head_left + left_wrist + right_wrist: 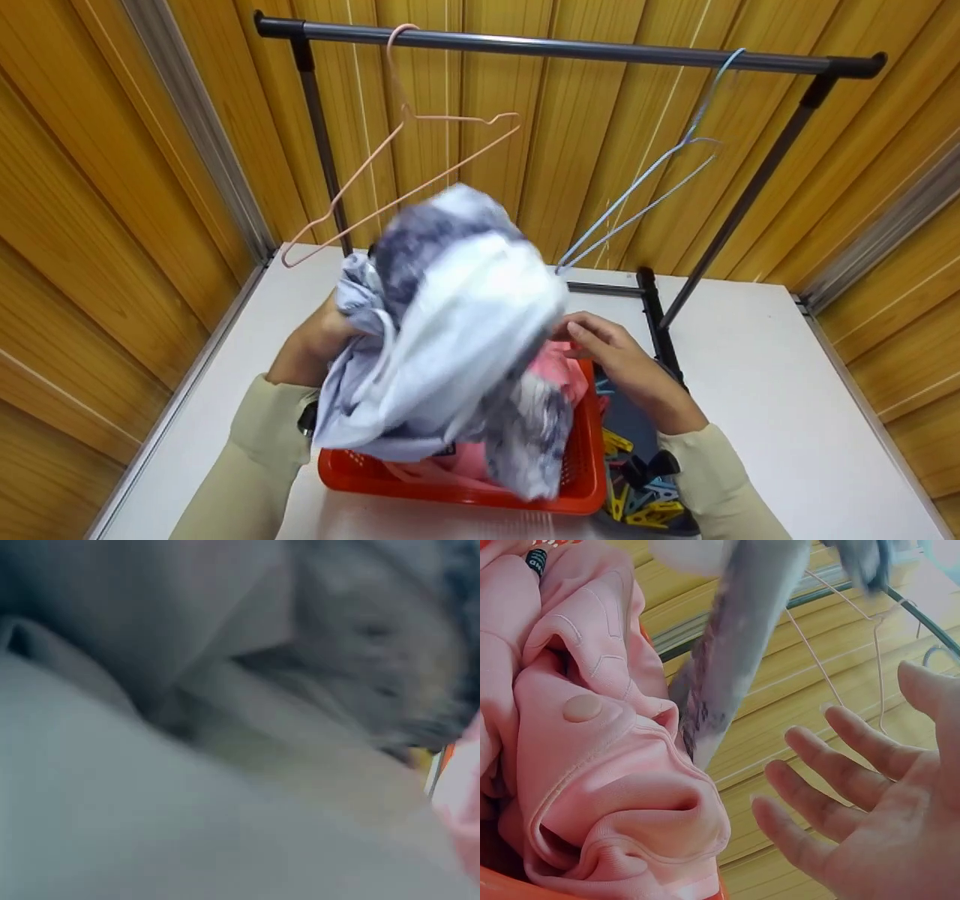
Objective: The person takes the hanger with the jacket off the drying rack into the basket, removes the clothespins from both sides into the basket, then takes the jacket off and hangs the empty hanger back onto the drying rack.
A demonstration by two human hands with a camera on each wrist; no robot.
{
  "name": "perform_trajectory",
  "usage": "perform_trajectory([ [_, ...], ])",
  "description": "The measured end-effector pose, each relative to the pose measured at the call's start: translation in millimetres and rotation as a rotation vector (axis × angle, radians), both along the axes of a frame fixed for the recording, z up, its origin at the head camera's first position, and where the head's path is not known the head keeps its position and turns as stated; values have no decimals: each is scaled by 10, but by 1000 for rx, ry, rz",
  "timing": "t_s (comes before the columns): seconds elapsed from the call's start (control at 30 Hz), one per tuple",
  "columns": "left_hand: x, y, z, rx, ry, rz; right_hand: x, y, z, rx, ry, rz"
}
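Observation:
A grey-and-white tie-dyed garment (465, 330), bunched and blurred, hangs over the basket. My left hand (328, 330) grips its left side, the fingers mostly hidden by cloth. Fabric fills most of the left wrist view. On the other side, my right hand (600, 341) is near the garment's right edge; its fingers (840, 780) are spread and hold nothing in the right wrist view. Below lies a red basket (592, 480) with pink clothing (622, 765) that has a button and stitched seams.
A black rack (562, 46) spans the back, carrying a pink hanger (442, 118) on the left and a blue hanger (637, 180) on the right. Right of the basket is a grey tray (634, 420) with several yellow and blue clothespins (652, 514). Wood-look panels enclose the white table (757, 360).

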State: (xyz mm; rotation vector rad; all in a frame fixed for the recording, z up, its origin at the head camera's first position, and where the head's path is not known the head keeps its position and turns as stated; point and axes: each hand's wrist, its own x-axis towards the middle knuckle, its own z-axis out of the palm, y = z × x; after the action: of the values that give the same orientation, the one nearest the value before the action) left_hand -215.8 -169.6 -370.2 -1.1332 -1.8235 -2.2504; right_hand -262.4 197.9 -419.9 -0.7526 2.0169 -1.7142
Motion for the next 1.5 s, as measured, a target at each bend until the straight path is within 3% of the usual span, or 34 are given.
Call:
perform_trajectory([
  [0.03, 30, 30, 73, -97, 6, 2, -3, 1, -2, -15, -5, -15],
  [0.07, 92, 99, 193, -238, -3, 51, -3, 1, -2, -28, -17, -36],
  [0.17, 128, 331, 310, -661, 25, 217, 6, -14, 12, -61, -47, -119],
  [0.27, 107, 601, 185, -993, 18, 354, 31, -37, 41, -59, -46, -178],
  [0.4, 20, 919, -123, -1216, 102, 484, 93, -75, 75, 8, 75, -147],
  [0.5, -45, 1080, -312, -1291, 215, 522, 175, -120, 77, 125, 241, -114],
  [0.57, -79, 1153, -416, -1318, 262, 506, 236, -152, 71, 243, 356, -91],
  [0.73, -78, 1192, -596, -1359, 291, 435, 362, -229, 9, 557, 485, 22],
  [0.9, 27, 1073, -573, -1397, 328, 418, 412, -237, -71, 704, 440, 86],
  [1.1, 202, 882, -525, -1438, 249, 184, 436, -231, -142, 777, 375, 111],
  [1.17, 233, 835, -546, -1463, 211, 140, 444, -247, -159, 792, 359, 116],
  [1.33, 209, 772, -633, -1565, 145, 143, 441, -287, -200, 825, 317, 139],
  [1.5, 130, 782, -719, -1620, 87, 123, 398, -298, -242, 876, 335, 185],
])
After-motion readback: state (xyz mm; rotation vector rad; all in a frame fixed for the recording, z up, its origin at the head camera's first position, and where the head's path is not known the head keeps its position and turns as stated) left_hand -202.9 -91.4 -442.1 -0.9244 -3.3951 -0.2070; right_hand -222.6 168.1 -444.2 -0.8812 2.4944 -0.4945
